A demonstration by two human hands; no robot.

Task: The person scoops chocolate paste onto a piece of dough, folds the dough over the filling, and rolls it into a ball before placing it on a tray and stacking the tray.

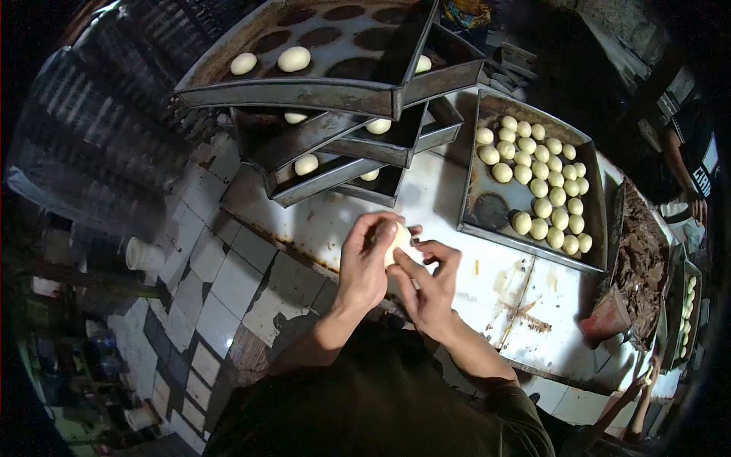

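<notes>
Here, 1 pale dough piece [396, 244] sits between the 2 hands [367, 263], both holding it.

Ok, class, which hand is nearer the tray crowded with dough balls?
The right hand, just short of the near left corner of the tray; the left hand is farther left.

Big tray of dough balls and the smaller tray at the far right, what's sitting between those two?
Dark brown paste, with a red container at its near end; the head view shows it.
</notes>
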